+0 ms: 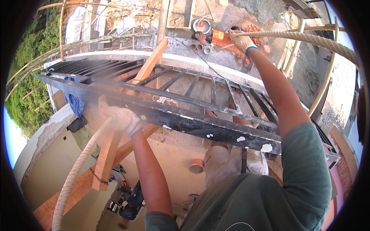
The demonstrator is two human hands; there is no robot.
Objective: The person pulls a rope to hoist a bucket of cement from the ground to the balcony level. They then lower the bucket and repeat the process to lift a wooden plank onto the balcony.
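Observation:
My left hand (121,117), in a pale work glove with a blue cuff edge, is closed round a thick twisted rope (73,173) that runs down to the lower left. It is beside the black metal railing (185,121), whose paint is chipped with white patches. Its outline is slightly smeared. My right arm reaches out over the railing. The gloved right hand (243,41) is closed on a rope (308,37) stretching away to the right edge. Whether both are one rope, I cannot tell. Just left of the right hand, far below, are orange bricks (221,39).
Wooden beams (152,61) cross the railing and the lower left (106,161). Bamboo poles (77,45) stand at the left. A blue tarp (75,103) hangs by the railing. Below lie a red bucket (196,165), a round tub (202,26) and loose broken bricks (254,32).

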